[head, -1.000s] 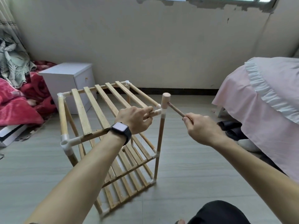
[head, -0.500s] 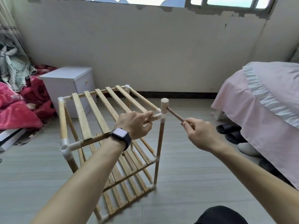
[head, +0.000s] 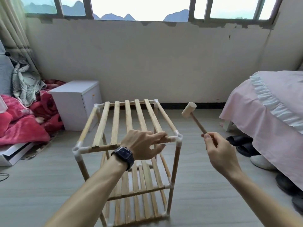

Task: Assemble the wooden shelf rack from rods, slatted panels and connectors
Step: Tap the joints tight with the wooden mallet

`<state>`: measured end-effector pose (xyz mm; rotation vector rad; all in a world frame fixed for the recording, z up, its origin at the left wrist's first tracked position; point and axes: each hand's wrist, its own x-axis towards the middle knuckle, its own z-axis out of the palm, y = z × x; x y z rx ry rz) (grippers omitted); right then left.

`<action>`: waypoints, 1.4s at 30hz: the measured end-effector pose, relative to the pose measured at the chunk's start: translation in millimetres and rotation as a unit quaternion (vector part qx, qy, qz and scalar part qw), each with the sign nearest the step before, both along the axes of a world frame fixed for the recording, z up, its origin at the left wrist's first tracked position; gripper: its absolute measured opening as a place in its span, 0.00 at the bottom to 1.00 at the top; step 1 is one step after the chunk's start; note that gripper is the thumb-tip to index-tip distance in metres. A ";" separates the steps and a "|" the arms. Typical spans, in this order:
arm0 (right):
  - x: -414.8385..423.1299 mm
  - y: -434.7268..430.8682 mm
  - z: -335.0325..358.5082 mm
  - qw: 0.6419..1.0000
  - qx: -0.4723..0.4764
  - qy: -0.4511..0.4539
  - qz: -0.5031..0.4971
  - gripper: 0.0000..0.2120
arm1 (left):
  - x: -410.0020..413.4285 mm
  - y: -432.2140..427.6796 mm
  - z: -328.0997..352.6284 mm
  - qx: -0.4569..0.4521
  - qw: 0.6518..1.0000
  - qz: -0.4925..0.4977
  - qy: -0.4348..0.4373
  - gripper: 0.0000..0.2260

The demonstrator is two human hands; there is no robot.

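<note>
No readable text, label or number anywhere — watch face dark.

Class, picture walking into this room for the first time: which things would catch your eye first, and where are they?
The wooden shelf rack stands mid-floor, its slatted tiers joined by white connectors, with the left hand holding its front top rail. Right of it, the right hand holds up a small wooden mallet. A pink-covered bed fills the right edge.
</note>
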<state>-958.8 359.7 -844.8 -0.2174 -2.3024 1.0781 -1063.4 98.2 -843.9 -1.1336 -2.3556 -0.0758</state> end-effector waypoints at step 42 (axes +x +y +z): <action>-68.3 -33.5 71.6 0.917 -0.309 0.217 0.130 0.23 | -25.5 1.5 -13.7 0.106 0.954 0.280 -0.020 0.31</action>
